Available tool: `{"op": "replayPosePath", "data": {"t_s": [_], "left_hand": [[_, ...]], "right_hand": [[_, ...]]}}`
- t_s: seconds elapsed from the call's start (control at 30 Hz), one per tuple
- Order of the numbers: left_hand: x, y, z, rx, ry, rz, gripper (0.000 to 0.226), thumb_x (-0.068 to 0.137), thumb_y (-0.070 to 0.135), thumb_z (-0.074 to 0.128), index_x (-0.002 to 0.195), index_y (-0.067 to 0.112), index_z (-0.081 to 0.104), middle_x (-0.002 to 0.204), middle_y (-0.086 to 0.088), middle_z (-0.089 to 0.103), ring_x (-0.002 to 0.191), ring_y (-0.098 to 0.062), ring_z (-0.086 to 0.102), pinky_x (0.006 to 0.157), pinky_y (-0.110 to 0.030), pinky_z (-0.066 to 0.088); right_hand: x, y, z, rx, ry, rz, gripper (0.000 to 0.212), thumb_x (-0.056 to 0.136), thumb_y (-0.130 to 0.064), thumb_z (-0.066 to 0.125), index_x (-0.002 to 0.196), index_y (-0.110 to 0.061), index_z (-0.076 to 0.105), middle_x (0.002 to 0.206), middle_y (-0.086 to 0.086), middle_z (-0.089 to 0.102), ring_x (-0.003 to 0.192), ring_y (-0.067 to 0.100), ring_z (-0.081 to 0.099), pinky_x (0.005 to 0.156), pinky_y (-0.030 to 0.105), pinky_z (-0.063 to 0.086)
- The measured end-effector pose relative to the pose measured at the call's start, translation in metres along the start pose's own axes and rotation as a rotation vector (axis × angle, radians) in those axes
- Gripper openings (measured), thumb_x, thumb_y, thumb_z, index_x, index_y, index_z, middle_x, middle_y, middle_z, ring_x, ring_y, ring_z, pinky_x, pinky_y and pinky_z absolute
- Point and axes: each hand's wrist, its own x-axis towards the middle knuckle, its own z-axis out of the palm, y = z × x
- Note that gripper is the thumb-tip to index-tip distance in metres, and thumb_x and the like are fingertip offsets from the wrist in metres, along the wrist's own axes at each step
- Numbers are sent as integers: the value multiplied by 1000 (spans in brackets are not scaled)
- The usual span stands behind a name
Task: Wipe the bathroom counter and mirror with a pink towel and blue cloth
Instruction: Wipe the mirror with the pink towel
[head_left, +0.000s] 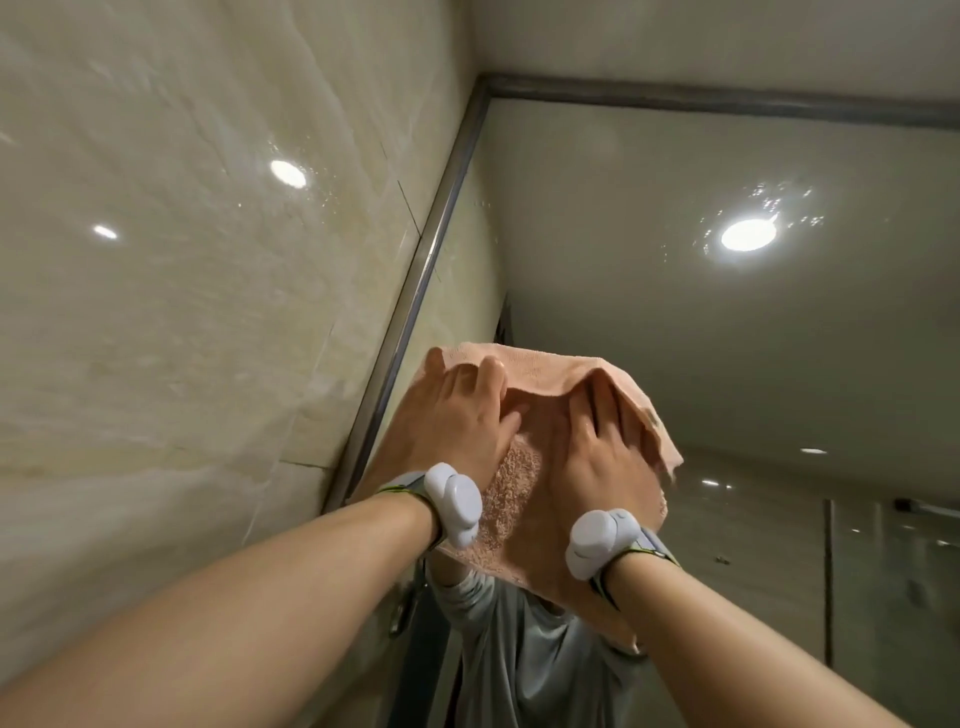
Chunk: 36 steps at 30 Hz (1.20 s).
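Just right of the tiled wall (208, 312) and metal frame (415, 270), the left hand (462, 415) is laid flat, fingers straight, on the pink towel (519, 488). The right hand (597, 441) is pressed likewise, so the towel is kept broadly against the mirror (727, 364) for wiping.

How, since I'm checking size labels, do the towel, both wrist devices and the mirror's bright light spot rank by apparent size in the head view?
1. Towel
2. Left wrist device and right wrist device: they look alike, so they are not ranked against each other
3. Light spot
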Motion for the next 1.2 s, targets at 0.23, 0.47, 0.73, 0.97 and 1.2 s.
{"op": "replayPosePath", "data": {"t_s": [0.23,0.47,0.73,0.97,1.2], "left_hand": [[1,0,-8,-131,-323,74,45,104,35,46,147,37,34,132,-9,56,112,-41,60,87,-53,55],[25,12,-4,-2,-6,-8,26,89,33,59,114,24,58,109,-14,58,97,-38,58,84,-47,50],[32,-3,19,118,-46,106,49,100,41,36,142,20,46,143,-10,47,132,-48,46,120,-62,23],[49,-6,23,79,-10,80,38,98,38,40,114,17,67,137,-15,53,132,-44,47,123,-61,19],[66,-15,22,54,-68,118,60,99,43,26,146,16,51,164,-13,34,153,-38,24,127,-55,8]], "right_hand": [[2,-6,-9,-113,3,-11,65,93,-49,45,151,-23,31,158,10,27,141,37,25,113,49,24],[15,-18,-7,-7,85,50,45,92,-41,40,136,-29,37,146,3,35,130,29,34,103,46,29],[26,-11,1,-85,214,-107,50,97,-43,29,145,-32,38,153,1,38,145,23,27,115,38,19],[55,-13,2,-74,280,-116,43,96,-43,38,134,-29,52,143,2,50,132,26,41,107,36,17],[73,-13,4,7,247,-142,56,94,-48,31,148,-32,34,156,-3,35,144,20,29,116,39,26]]}}
